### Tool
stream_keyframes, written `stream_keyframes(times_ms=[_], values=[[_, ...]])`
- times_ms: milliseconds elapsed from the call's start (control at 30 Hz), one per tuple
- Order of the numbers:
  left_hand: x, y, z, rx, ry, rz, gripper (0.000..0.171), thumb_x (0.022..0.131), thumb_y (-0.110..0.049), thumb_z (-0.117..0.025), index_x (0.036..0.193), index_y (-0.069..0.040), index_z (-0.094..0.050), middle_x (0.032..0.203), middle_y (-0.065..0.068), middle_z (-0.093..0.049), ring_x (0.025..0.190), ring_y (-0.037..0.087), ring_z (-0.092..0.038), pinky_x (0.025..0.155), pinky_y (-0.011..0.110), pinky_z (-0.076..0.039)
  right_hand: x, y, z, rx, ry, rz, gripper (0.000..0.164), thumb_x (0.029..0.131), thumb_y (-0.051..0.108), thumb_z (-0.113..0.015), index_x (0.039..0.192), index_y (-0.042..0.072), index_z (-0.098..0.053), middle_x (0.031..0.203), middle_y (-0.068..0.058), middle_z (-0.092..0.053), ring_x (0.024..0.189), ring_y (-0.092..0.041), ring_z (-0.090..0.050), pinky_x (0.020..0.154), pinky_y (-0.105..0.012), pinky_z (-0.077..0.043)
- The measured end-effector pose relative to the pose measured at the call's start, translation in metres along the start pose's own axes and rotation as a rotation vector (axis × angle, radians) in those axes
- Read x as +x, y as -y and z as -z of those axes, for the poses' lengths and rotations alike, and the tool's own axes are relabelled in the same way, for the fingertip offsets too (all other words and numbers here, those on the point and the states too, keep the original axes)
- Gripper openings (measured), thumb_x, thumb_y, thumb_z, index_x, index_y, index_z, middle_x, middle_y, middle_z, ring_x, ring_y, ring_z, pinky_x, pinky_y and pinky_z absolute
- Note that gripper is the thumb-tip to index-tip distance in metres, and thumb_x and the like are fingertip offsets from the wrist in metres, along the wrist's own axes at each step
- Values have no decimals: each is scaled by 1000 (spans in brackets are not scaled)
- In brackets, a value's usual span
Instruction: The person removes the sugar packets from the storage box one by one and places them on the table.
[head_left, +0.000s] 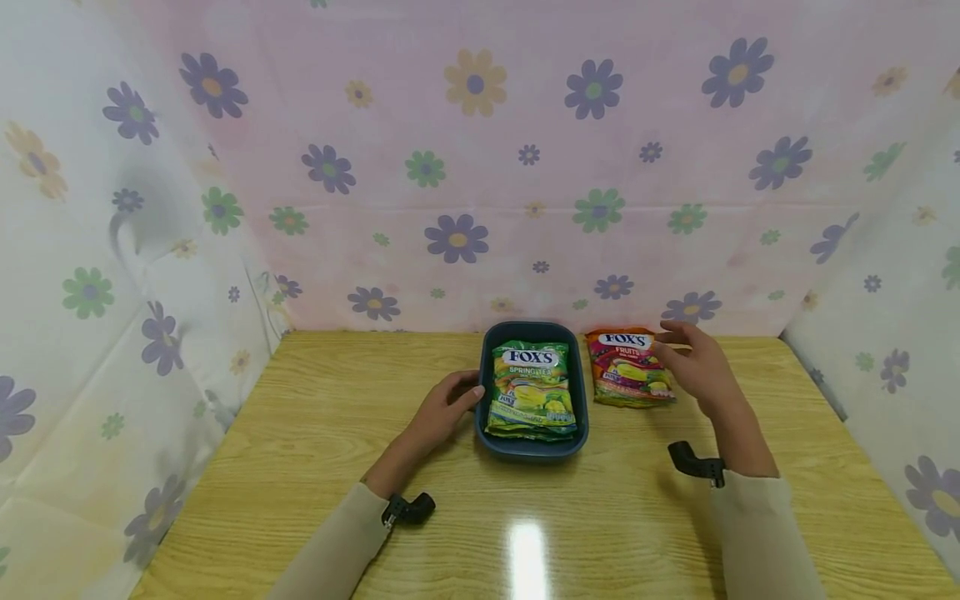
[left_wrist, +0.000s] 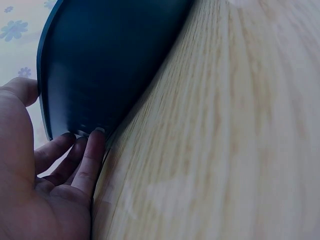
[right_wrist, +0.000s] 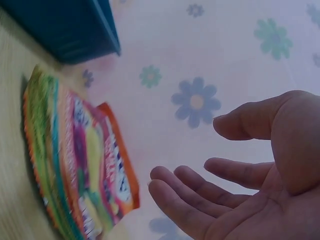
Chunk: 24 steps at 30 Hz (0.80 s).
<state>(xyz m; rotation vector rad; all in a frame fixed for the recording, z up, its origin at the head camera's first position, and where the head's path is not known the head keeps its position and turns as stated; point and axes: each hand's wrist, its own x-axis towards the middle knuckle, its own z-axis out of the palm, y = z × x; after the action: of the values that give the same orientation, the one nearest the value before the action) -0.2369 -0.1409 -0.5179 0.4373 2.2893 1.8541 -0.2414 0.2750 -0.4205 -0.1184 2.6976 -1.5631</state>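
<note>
A dark blue plastic basket (head_left: 531,452) stands on the table with green FOX'S Spring Tea candy bags (head_left: 531,392) lying in it. My left hand (head_left: 447,408) holds the basket's left side. Its thumb (left_wrist: 22,90) is at the rim and its fingers (left_wrist: 90,162) lie against the outer wall. Right of the basket lies a red FOX'S Fruits candy bag (head_left: 628,367), whose layered edges show in the right wrist view. Over that bag's right side hovers my right hand (head_left: 697,367), fingers spread and loosely bent, with nothing in them.
The wooden table (head_left: 337,392) runs back to a pink flowered cloth (head_left: 525,183). White flowered cloth hangs at the left and right sides. A black wrist camera (head_left: 412,508) sits on the left forearm, another (head_left: 693,462) on the right.
</note>
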Motion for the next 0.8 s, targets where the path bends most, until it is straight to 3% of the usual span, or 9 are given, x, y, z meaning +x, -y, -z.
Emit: stream_keyframes(times_ms=[433,800], values=[[0,-1,0,8,-4,7,51,111,-31,-59,154,-4,-51,148,18,-60,130,31,-62,104,42,-55,-13,40,-12,2,69,60,61,113,24,-52,166,3,-30,155,-30,-47,139,-50,-52,107,-65,-49],[1,2,0,11,-11,6,50,111,-31,-60,153,-5,-52,147,18,-61,130,31,-62,104,44,-55,-17,58,-31,-22,92,110,56,112,22,-57,163,6,-39,148,-24,-57,129,-43,-63,98,-50,-57]])
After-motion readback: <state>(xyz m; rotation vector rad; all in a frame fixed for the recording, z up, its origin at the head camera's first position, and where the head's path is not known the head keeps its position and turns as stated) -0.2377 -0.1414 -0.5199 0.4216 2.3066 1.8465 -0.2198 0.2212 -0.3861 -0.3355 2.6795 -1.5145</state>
